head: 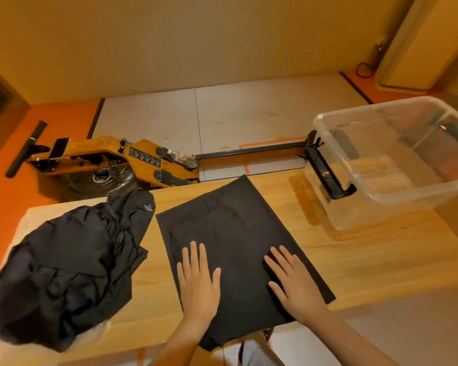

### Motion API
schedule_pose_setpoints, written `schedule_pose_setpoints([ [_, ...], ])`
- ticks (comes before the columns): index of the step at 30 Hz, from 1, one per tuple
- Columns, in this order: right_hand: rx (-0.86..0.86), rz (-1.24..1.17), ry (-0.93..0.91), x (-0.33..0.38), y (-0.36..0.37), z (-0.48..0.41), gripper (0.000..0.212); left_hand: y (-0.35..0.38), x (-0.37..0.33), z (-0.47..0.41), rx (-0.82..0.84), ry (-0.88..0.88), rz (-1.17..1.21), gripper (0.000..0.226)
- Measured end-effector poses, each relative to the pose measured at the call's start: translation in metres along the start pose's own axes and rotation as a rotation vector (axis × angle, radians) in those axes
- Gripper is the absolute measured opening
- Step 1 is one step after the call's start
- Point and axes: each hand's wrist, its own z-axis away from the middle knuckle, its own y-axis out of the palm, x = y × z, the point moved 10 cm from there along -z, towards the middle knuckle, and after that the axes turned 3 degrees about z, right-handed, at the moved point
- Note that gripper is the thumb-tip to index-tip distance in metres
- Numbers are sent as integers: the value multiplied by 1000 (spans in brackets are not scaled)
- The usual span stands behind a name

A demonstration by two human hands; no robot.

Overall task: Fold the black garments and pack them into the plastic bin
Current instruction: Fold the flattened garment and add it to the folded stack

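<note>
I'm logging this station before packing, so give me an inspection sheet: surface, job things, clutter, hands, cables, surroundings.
Surface: wooden table.
Job's things: flat black garment centre, near end overhanging the edge; heap of black garments left; clear plastic bin right, no garment inside.
Clutter: seemingly clear film under the heap.
Hands: left hand and right hand flat on the garment, fingers straight.
Cables: black cable by the far wall.
Surroundings: rowing machine on the floor beyond.
</note>
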Motion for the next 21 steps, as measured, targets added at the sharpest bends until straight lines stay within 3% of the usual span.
schedule_pose_setpoints([
  [6, 109, 62, 51, 1, 36, -5, 60, 24, 40, 15, 26, -163, -73, 68],
  [13, -5, -55, 242, 1, 39, -20, 58, 28, 36, -57, 73, 57, -174, 71],
  [16, -29, -86, 272, 3, 34, -38, 60, 23, 26, -98, 88, 164, -214, 87],
  [19, -17, -91, 278, 2, 33, -59, 61, 23, 23, -116, 174, 178, -224, 94],
  [21, -44, -84, 257, 0, 30, -66, 63, 18, 25, -114, 144, 171, -209, 89],
])
